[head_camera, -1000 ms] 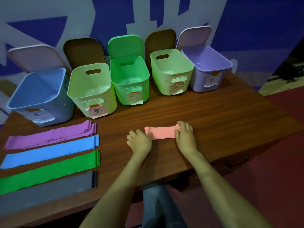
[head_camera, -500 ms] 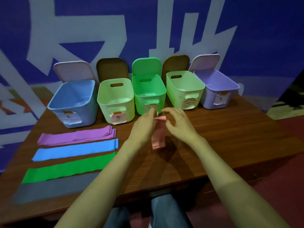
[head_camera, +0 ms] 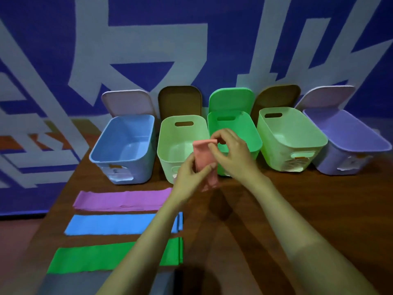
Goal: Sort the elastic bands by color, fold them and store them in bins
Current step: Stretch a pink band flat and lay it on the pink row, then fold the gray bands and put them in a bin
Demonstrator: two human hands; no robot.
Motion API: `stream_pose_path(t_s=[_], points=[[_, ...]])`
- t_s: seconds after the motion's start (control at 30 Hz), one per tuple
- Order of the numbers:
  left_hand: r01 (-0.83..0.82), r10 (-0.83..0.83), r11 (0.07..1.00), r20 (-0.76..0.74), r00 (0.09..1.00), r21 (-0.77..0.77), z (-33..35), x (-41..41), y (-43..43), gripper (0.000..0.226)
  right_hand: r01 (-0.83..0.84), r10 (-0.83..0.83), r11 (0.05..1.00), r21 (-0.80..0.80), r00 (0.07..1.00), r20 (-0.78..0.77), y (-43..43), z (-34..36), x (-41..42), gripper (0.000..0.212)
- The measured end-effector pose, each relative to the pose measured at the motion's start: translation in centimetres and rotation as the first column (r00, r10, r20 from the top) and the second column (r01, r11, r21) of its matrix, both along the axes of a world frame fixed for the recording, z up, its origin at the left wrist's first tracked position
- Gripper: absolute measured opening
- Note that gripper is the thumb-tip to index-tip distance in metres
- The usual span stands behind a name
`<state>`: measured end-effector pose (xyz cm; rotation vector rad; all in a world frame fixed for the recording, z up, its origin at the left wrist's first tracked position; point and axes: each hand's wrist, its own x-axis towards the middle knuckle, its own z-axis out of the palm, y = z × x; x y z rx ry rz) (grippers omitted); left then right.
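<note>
A folded pink elastic band (head_camera: 203, 156) hangs upright in the air in front of the bins. My right hand (head_camera: 231, 154) pinches its top edge, and my left hand (head_camera: 189, 177) pinches its lower part. Five open bins stand in a row at the back of the table: a blue bin (head_camera: 125, 154), a pale green bin (head_camera: 170, 152), a bright green bin (head_camera: 248, 130), another pale green bin (head_camera: 291, 141) and a purple bin (head_camera: 348, 141). On the table's left lie flat stacks of bands: purple bands (head_camera: 121, 200), blue bands (head_camera: 110, 224), green bands (head_camera: 91, 259) and grey bands (head_camera: 70, 284).
The wooden table (head_camera: 297, 209) has bare surface on the right half. Each bin's lid leans up against the blue and grey wall behind it. The table's left edge runs diagonally beside the band stacks.
Both hands lifted the pink band off the table, turned it upright and carried it up toward the bins. The camera tilted up, so the bins look closer.
</note>
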<state>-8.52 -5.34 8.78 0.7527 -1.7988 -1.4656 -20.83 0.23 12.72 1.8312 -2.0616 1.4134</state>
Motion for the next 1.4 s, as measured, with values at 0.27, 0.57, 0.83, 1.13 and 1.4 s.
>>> stream_pose_path(t_s=[0.27,0.57,0.83,1.13,1.4], points=[[-0.178,0.142,0.949,0.15,0.978,0.26,1.9,-3.4,-11.4,0.035,-0.039,0.021,0.987,0.155,0.993,0.117,-15.0,0.1,-4.4,0.006],[-0.228,-0.049,0.883,0.563,0.825,0.411,0.6,-5.2,-18.3,0.015,0.046,-0.019,0.81,0.585,0.998,-0.052,-23.3,-5.1,-5.4,0.016],[-0.348,-0.082,0.825,0.705,0.705,0.445,-3.1,-6.9,-20.2,0.025,0.151,-0.164,0.579,0.801,0.984,-0.067,-26.4,-8.3,-4.6,0.015],[-0.296,-0.117,0.903,0.842,0.526,0.311,-4.3,-7.7,-19.5,0.052,0.23,-0.154,0.52,0.823,0.973,-0.175,-25.9,-10.9,-4.4,0.024],[0.266,-0.111,0.962,0.977,0.182,0.06,-4.0,-7.3,-18.1,0.039,0.206,-0.015,0.577,0.791,0.97,-0.242,-25.2,-10.6,-4.2,0.03]])
